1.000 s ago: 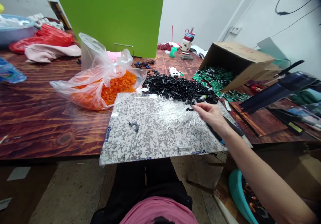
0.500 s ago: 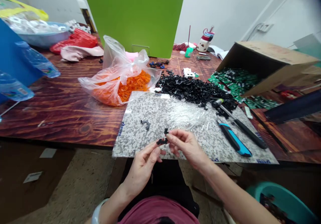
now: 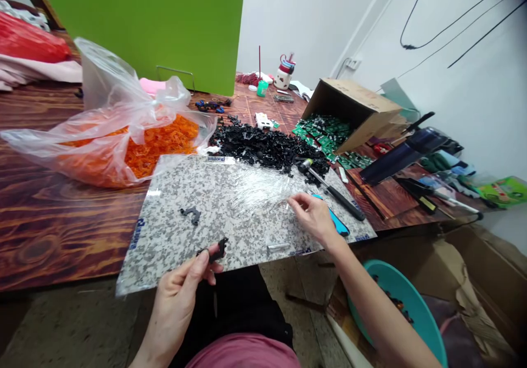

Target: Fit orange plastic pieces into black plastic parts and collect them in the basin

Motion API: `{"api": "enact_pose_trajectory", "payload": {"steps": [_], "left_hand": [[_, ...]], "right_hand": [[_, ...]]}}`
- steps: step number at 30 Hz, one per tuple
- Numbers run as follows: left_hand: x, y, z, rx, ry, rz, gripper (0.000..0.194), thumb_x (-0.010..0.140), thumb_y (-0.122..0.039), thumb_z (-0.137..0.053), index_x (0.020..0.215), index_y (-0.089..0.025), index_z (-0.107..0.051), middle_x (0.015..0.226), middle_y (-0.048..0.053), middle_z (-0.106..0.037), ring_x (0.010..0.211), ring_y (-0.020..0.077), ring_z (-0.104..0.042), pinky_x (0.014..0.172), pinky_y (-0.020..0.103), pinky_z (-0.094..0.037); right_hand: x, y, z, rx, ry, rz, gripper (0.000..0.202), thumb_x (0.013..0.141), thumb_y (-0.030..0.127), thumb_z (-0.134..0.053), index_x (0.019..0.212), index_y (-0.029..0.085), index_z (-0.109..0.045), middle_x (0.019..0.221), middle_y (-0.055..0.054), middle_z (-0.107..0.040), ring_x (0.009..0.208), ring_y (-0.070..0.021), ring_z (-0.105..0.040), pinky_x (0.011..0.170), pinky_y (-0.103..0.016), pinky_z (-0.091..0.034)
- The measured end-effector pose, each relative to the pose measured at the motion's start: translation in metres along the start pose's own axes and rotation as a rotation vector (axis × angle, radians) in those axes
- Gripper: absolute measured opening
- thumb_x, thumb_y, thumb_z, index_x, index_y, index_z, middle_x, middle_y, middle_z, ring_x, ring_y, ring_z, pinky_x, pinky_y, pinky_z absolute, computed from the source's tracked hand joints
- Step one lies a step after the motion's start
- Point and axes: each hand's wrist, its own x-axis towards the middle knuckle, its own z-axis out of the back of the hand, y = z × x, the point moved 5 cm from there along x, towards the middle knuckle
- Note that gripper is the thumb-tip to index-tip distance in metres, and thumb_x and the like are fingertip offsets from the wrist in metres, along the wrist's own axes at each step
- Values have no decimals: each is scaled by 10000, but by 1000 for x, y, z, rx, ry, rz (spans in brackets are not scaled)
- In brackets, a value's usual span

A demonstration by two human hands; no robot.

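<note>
My left hand pinches a small black plastic part at the near edge of a speckled grey board. My right hand hovers over the board's right side with fingers loosely curled and nothing visibly in them, just beside a blue-handled tool and a black-handled hammer. Another loose black part lies on the board. A pile of black plastic parts sits behind the board.
A clear bag of orange parts lies at the left. A tipped cardboard box spills green pieces. A green panel stands behind. A teal tub sits on the floor at my right.
My hands have separated: the left keeps the black part and has dropped toward the near edge, the right has moved right toward the tools. The camera has swung to the right.
</note>
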Motion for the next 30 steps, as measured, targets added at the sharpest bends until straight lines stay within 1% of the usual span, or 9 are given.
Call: {"api": "enact_pose_trajectory", "payload": {"steps": [2,5,9,13,16,21,24,27,30], "left_hand": [[-2,1,2,31,-10,-18,346,774,-466,-648,896,-161,-758,675,26,-705,661,169,-604,727,278,-478],[-4,4,4,51,-18,-21,350,795,-466,-625,917,-162,-749,672,24,-705,663,171,-601,743,287,-473],[-6,5,5,11,-29,9,355,798,-462,-626,954,-162,-734,710,23,-718,664,159,-597,726,271,-468],[-8,4,5,-31,-22,24,334,810,-442,-619,936,-154,-732,730,31,-728,681,155,-603,738,260,-461],[-11,2,1,-31,-15,16,314,847,-409,-581,947,-148,-725,724,37,-729,689,154,-603,752,260,-451],[-11,-4,-12,-30,26,-35,319,882,-370,-517,891,-120,-715,716,58,-715,644,152,-586,704,268,-451],[-12,-10,-14,-3,31,-76,319,887,-346,-499,774,-125,-700,689,45,-681,647,152,-577,698,262,-445],[-15,-14,-13,41,22,-109,363,885,-325,-490,618,-131,-643,644,28,-624,642,144,-550,697,249,-427],[-18,-12,-10,23,36,-110,354,893,-320,-469,632,-135,-622,636,13,-589,645,141,-533,678,238,-417]], "right_hand": [[12,-22,9,-106,-43,-60,235,824,363,-531,747,175,-650,749,-71,-675,678,-196,-598,653,-298,-413],[21,-37,5,-224,-52,-121,200,788,330,-545,684,185,-635,713,-84,-677,698,-225,-614,642,-298,-394],[27,-40,-4,-296,-41,-176,176,767,269,-522,648,178,-614,702,-110,-679,709,-243,-629,634,-299,-390],[30,-38,0,-298,-30,-197,139,738,221,-522,621,169,-576,671,-118,-661,695,-253,-627,618,-305,-397],[16,-15,0,-212,17,-133,128,781,233,-499,684,171,-556,685,-75,-652,654,-193,-618,616,-269,-424],[-48,68,-24,309,269,154,114,864,274,-467,846,185,-534,712,-12,-605,583,-116,-566,523,-199,-433],[-83,106,-43,453,382,261,61,858,217,-475,849,188,-528,661,15,-563,502,-88,-504,464,-181,-400],[-95,119,-61,469,392,329,66,858,180,-467,863,180,-533,682,3,-588,501,-83,-505,476,-182,-403],[-94,119,-68,437,350,385,78,860,162,-465,866,173,-542,688,-4,-603,511,-83,-514,487,-182,-398]]}}
